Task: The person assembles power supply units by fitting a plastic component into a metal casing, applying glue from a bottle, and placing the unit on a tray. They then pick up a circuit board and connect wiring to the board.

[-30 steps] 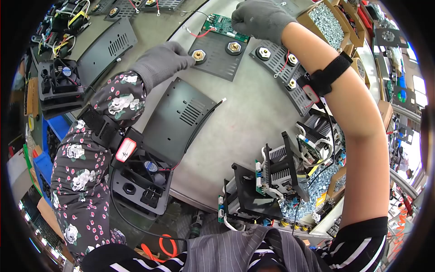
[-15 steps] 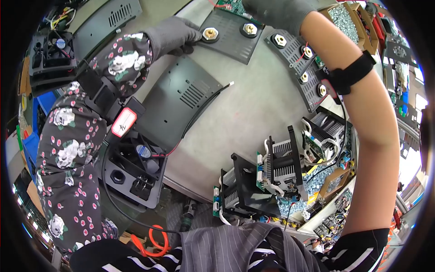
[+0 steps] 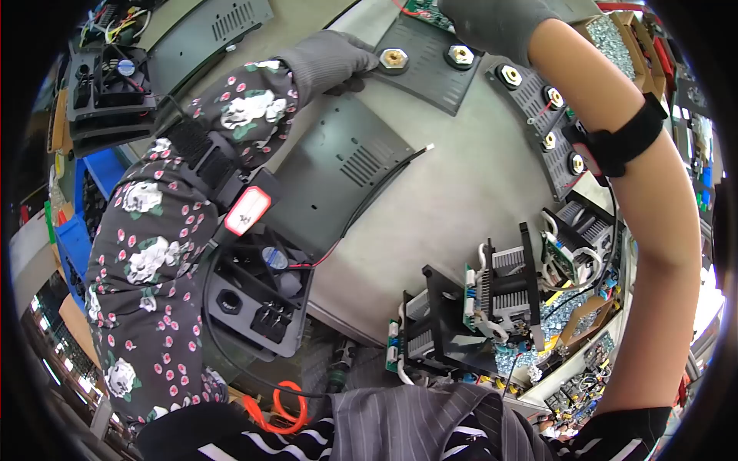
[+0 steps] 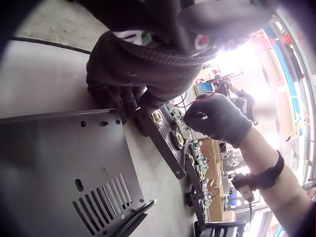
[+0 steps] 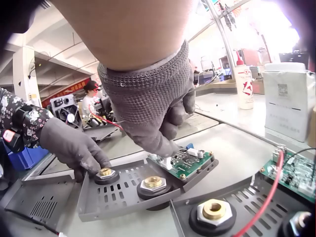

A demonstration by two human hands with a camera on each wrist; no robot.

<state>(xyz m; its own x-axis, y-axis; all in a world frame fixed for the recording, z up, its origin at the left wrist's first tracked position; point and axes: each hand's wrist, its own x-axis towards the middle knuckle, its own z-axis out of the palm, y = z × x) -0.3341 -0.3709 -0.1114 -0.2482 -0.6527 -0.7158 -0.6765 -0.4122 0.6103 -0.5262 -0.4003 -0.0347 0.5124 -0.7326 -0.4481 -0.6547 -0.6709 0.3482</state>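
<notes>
A dark slotted metal panel point(image 3: 419, 65) carries two brass fittings with hex nuts and a green circuit board point(image 5: 185, 163) at its far end. My gloved left hand point(image 3: 334, 61) grips the panel's left edge, its fingertips beside one brass fitting point(image 5: 106, 172). My gloved right hand point(image 5: 148, 108) reaches over the board with curled fingers, the fingertips pinching at a white connector point(image 5: 167, 163). In the left wrist view that right hand point(image 4: 217, 118) looks fist-like, a small shiny bit showing between its fingers. A red wire point(image 4: 200, 98) passes near it.
A curved black cover point(image 3: 330, 177) with a fan point(image 3: 274, 259) lies near my left forearm. Similar slotted panels point(image 3: 565, 161) stand to the right. Heat-sink assemblies point(image 3: 500, 284) occupy the front right. A box of screws point(image 3: 611, 46) and a white container point(image 5: 289, 98) are farther off.
The head view has shifted, so the bench sits farther right and higher than a second ago. My left hand has come onto the panel's edge; my right hand stays at the board.
</notes>
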